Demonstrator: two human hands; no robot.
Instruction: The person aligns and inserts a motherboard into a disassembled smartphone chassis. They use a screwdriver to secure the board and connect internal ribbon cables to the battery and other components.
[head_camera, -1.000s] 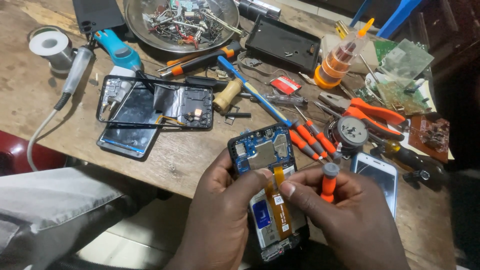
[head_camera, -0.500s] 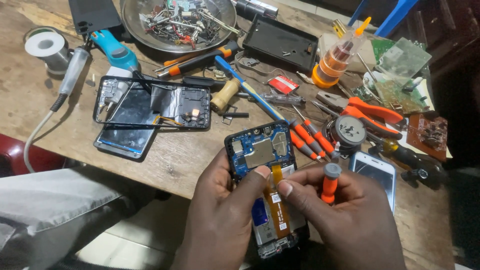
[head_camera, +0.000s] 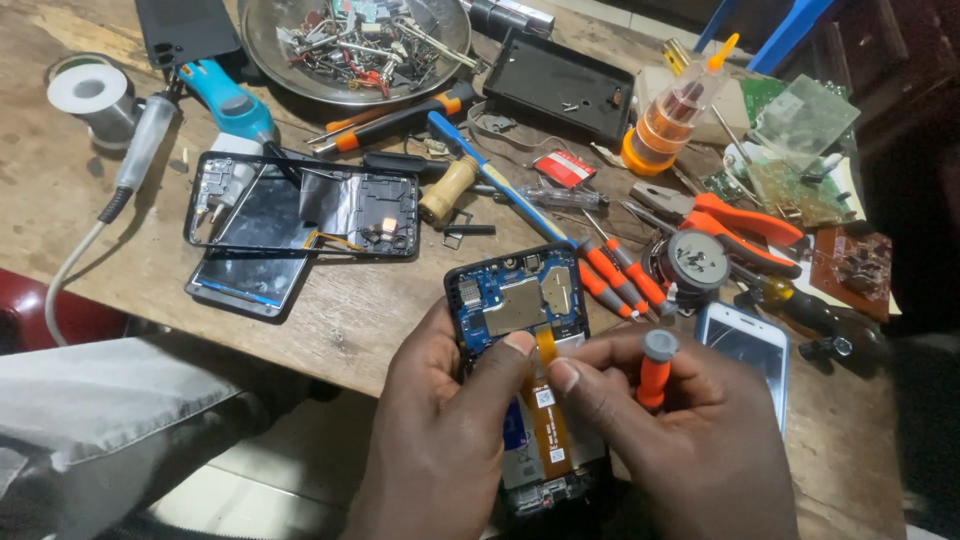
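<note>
My left hand (head_camera: 440, 440) holds an opened phone (head_camera: 515, 300) by its left side, thumb resting on the blue circuit board near an orange flex cable (head_camera: 547, 400) that runs down the phone's middle. My right hand (head_camera: 680, 440) steadies the phone's right side, its thumb tip touching the flex cable beside my left thumb. Tucked in the right hand is a small orange screwdriver (head_camera: 655, 368) with a grey cap, standing upright.
On the wooden table (head_camera: 340, 310) lie a black phone frame over a second phone (head_camera: 300, 215), a metal bowl of parts (head_camera: 355, 40), orange screwdrivers (head_camera: 620, 275), orange pliers (head_camera: 740, 225), a white phone (head_camera: 742, 345), a solder reel (head_camera: 88, 92) and circuit boards (head_camera: 800, 150).
Both thumbs have come closer together on the flex cable. The view has shifted slightly; the phone stays in my hands.
</note>
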